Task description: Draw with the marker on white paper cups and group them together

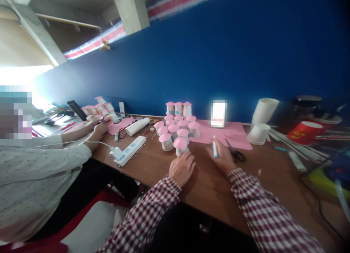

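My left hand (182, 169) lies palm down on the brown table, its fingers a little apart and loosely bent. Its fingertips are at the foot of the nearest upside-down paper cup (183, 149), which has a pink cone-shaped paper top; whether they touch cannot be told. In my right hand (222, 155) is a white marker (215, 147) with a light blue end, held upright between thumb and fingers. Behind my left hand stand several more such cups (167, 144) in a group. Black-handled scissors (237, 155) lie just right of my right hand.
Pink paper sheets (237, 136) and a bright phone (218, 114) are behind my right hand. White cups (258, 133) and a red paper cup (304, 132) stand right. Left are a power strip (129, 150), a white roll (137, 126) and a co-worker's hands (100, 130).
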{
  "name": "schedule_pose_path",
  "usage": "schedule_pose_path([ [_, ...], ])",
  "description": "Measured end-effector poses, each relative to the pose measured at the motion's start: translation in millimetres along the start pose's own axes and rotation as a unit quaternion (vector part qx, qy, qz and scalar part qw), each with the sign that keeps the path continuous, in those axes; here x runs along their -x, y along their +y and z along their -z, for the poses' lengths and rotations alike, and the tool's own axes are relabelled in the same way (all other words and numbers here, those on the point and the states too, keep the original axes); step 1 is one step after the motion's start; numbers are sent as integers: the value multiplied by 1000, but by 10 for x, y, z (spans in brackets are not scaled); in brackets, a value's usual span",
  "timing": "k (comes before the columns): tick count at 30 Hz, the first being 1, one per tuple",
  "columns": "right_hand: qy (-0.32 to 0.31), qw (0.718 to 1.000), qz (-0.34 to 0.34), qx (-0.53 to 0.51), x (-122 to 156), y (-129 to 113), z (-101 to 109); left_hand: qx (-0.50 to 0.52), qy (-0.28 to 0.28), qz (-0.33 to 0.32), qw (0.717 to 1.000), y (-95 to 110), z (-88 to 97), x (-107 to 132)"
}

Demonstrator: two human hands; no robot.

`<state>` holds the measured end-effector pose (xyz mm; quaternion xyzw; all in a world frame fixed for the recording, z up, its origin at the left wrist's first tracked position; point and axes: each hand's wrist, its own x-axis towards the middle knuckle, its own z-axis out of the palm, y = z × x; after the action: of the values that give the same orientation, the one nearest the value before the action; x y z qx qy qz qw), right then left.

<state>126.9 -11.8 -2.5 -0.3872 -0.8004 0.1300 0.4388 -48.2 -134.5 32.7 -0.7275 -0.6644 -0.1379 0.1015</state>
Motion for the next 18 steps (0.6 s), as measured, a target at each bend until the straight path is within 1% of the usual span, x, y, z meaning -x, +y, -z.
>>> schedule_pose_path([
  [1,-3,1000,1,0,-1,0,4,-12,-7,-4,1000,34,-25,-45],
  [3,-7,1000,0,-3,-3,-4,13,-42,-16,11,999,62,-78,-115],
  [5,-9,1000,-6,-7,-4,-11,20,-68,-24,27,997,32,-118,-143],
  [7,-12,1000,-11,-12,-5,-15,20,-80,-32,25,996,-39,-134,-126],
  [11,-8,1000,-7,-12,-5,-9,-1,-82,-44,0,996,-189,-101,-57],
  [15,-11,1000,-9,-4,-2,2,-19,-81,-37,4,996,-237,-33,-94],
  [17,-12,1000,-9,-3,1,1,-21,-75,-41,26,996,-246,-6,-115],
  [18,-12,1000,-9,-3,2,1,-21,-69,-49,54,995,-258,3,-111],
])
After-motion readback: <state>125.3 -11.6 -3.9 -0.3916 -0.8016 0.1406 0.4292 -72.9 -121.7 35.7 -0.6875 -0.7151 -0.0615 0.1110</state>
